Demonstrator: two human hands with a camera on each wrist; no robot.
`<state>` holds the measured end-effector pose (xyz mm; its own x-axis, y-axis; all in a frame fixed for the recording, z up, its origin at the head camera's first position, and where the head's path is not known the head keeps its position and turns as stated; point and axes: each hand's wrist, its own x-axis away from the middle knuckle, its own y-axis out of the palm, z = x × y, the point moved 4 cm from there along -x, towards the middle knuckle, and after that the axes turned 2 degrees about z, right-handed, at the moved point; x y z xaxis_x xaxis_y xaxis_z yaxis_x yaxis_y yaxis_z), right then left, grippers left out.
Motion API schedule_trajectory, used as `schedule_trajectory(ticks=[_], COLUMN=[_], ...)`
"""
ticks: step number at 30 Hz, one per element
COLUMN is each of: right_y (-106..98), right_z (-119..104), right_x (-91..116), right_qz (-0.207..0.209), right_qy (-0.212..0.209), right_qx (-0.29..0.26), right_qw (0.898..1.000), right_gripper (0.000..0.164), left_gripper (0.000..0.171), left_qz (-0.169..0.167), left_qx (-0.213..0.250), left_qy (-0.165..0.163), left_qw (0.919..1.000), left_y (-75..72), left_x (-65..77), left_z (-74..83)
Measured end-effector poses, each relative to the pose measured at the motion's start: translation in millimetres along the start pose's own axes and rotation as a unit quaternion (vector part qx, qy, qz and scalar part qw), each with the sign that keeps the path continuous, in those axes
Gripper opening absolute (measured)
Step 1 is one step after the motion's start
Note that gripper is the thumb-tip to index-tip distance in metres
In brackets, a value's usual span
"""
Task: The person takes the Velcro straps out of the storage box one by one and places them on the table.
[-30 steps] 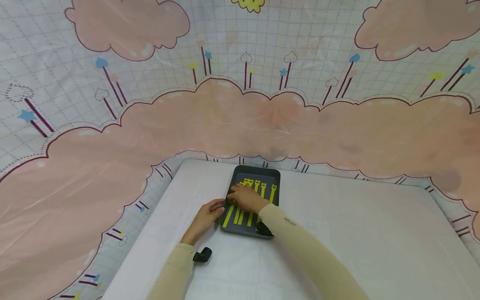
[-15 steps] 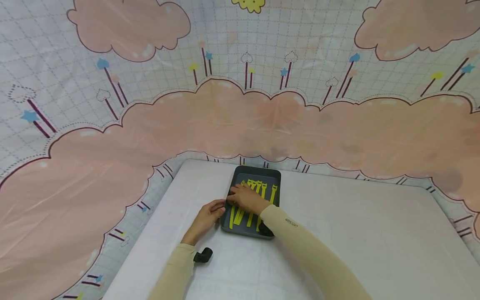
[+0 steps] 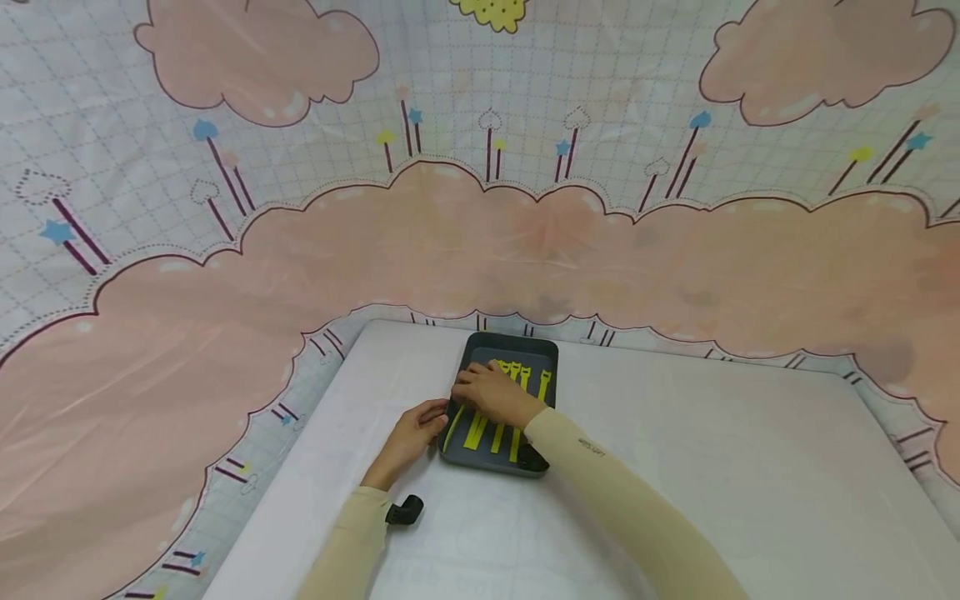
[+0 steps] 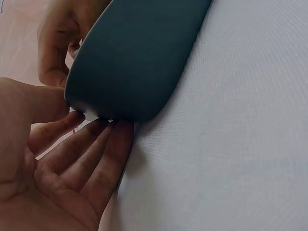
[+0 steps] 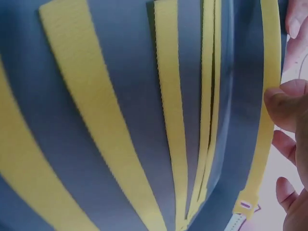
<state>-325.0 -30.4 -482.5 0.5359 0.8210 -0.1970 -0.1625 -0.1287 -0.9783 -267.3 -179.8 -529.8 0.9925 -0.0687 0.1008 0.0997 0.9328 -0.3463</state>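
A dark grey tray point(image 3: 510, 340) holds several yellow hook-and-loop cable ties point(image 5: 101, 110), laid lengthwise with their slotted heads at the far end. My right hand point(image 3: 497, 395) reaches over the tray's left side and pinches one cable tie point(image 5: 258, 159). In the right wrist view the thumb lies on that strap, and its slotted head hangs at the lower end. The held strap runs along the tray's left wall, apart from the others. My left hand point(image 3: 411, 437) is at the tray's left side, its extended fingertips point(image 4: 122, 132) against the outer wall and thumb at the rim.
The tray stands near the far edge of a table with a white cover point(image 3: 675, 467). A black wrist camera point(image 3: 405, 510) sits at the left sleeve. Behind the table hangs a cloth point(image 3: 525, 242) printed with pink clouds.
The leftmost cable tie has shifted left, from among the others to the tray's left wall. My right hand has moved only slightly with it; my left hand stays in place.
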Motion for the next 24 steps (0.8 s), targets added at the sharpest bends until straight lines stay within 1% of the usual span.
schedule_trajectory(ticks=[4, 10, 12, 16, 19, 24], right_y=[-4.8, -19.7, -23.7, -27.0, -27.1, -31.4], right_z=[2.0, 6.9, 9.3, 14.1, 17.2, 19.0], right_x=[4.4, 12.4, 15.2, 20.6, 25.6, 35.4], right_qz=[0.008, 0.027, 0.03, 0.025, 0.026, 0.051], right_qy=[0.007, 0.019, 0.025, 0.051, 0.067, 0.076], right_qx=[-0.018, -0.041, -0.058, -0.087, -0.093, -0.104], right_qw=[1.0, 0.999, 0.998, 0.995, 0.993, 0.99], right_gripper=[0.01, 0.006, 0.007, 0.013, 0.018, 0.018], left_gripper=[0.039, 0.038, 0.038, 0.039, 0.039, 0.039], left_qz=[0.002, 0.008, 0.008, 0.011, 0.013, 0.019], left_qx=[-0.001, -0.002, -0.002, -0.004, -0.006, -0.006], left_qy=[-0.002, -0.001, 0.0, 0.004, 0.002, -0.006], left_qw=[1.0, 1.0, 1.0, 0.9999, 0.9999, 0.9998], left_y=[0.1, 1.5, 2.3, 2.0, 1.6, 1.6], left_x=[1.7, 1.9, 1.2, -0.1, -0.4, 0.3], left_z=[2.5, 3.5, 3.1, 1.2, 0.9, 0.8])
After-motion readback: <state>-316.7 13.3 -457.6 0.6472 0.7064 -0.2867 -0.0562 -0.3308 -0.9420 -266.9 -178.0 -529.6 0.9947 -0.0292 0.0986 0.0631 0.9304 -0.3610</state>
